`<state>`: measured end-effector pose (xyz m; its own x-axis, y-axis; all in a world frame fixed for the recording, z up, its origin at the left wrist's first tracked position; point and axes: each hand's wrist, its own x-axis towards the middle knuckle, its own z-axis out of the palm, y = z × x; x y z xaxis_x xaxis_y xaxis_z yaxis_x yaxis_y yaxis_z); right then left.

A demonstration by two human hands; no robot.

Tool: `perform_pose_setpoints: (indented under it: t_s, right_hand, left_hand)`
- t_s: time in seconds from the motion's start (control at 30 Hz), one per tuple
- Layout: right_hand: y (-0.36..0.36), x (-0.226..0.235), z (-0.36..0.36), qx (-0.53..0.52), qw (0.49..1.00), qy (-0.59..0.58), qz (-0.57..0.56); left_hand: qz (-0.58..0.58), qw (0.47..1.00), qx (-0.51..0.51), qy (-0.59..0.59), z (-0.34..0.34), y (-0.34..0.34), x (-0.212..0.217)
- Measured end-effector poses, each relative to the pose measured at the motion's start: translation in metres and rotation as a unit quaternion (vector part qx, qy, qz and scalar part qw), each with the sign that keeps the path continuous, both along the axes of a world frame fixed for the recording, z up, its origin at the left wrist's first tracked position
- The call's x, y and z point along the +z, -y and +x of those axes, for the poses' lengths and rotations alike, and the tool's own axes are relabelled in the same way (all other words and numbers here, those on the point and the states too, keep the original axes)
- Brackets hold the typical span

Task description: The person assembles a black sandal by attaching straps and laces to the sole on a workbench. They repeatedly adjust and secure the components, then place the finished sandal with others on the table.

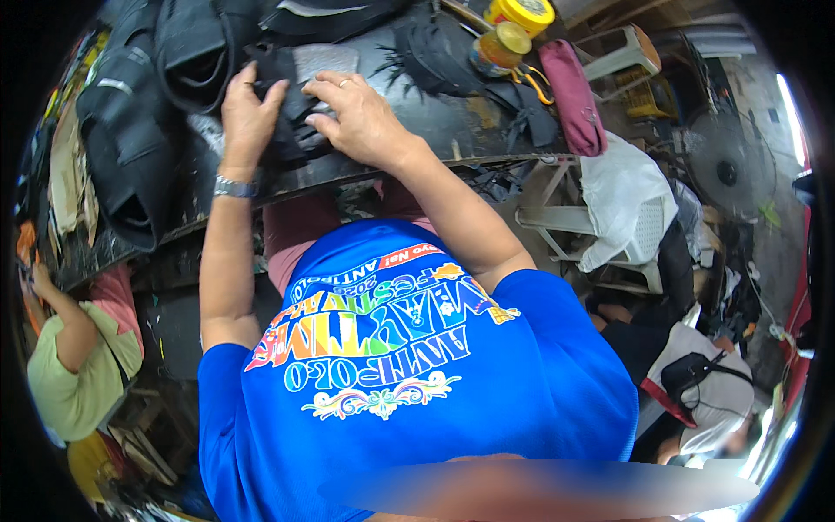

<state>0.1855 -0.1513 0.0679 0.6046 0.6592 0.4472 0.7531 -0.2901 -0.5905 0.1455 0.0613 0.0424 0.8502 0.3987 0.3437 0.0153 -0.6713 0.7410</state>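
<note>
Black fabric pieces (290, 132) lie near the table's front edge between my hands. My left hand (246, 117), with a metal watch on its wrist, rests along their left side, thumb and fingers apart. From the right, my right hand (364, 117) reaches over with bent, spread fingers, its fingertips at the pieces' right edge. A ring is on one finger. Just beyond it lies a silvery-grey textured sheet (329, 63), partly covered by this hand. What lies under my fingertips is hidden.
Stuffed-looking black padded items (130, 130) crowd the table's left. Toward the right are fringed black strips (435, 61), a jar (500, 50), a yellow tub (522, 12), orange-handled scissors (532, 84) and a maroon pouch (571, 100). White plastic stools (639, 230) and two other people are nearby.
</note>
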Motion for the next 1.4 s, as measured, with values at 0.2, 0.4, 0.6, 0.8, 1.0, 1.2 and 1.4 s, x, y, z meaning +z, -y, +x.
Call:
perform_pose_setpoints:
  t_s: [0.2, 0.4, 0.6, 0.8, 1.0, 1.2, 1.4]
  right_hand:
    - [0.115, 0.020, 0.020, -0.178, 0.975, 0.062, 0.114]
    - [0.219, 0.016, 0.044, -0.380, 0.913, -0.068, 0.128]
    - [0.246, -0.005, 0.052, -0.360, 0.929, 0.039, -0.080]
    - [0.243, -0.013, 0.059, -0.326, 0.932, -0.001, -0.160]
    - [0.238, -0.006, 0.056, -0.341, 0.933, -0.006, -0.116]
    - [0.207, 0.059, 0.080, -0.243, 0.969, 0.035, 0.043]
    - [0.124, 0.097, 0.201, -0.038, 0.943, 0.298, -0.139]
  left_hand:
    - [0.101, 0.986, 0.076, -0.109, -0.023, 0.011, 0.034]
    - [0.105, 0.983, 0.113, -0.100, -0.047, 0.029, 0.041]
    - [0.102, 0.990, 0.097, -0.030, -0.074, 0.033, 0.036]
    - [0.196, 0.969, 0.136, 0.063, -0.088, 0.056, 0.039]
    - [0.226, 0.959, 0.048, 0.164, -0.082, 0.083, 0.038]
    - [0.176, 0.966, -0.129, 0.136, -0.055, 0.091, 0.031]
    - [0.239, 0.952, -0.173, 0.079, -0.031, 0.093, 0.012]
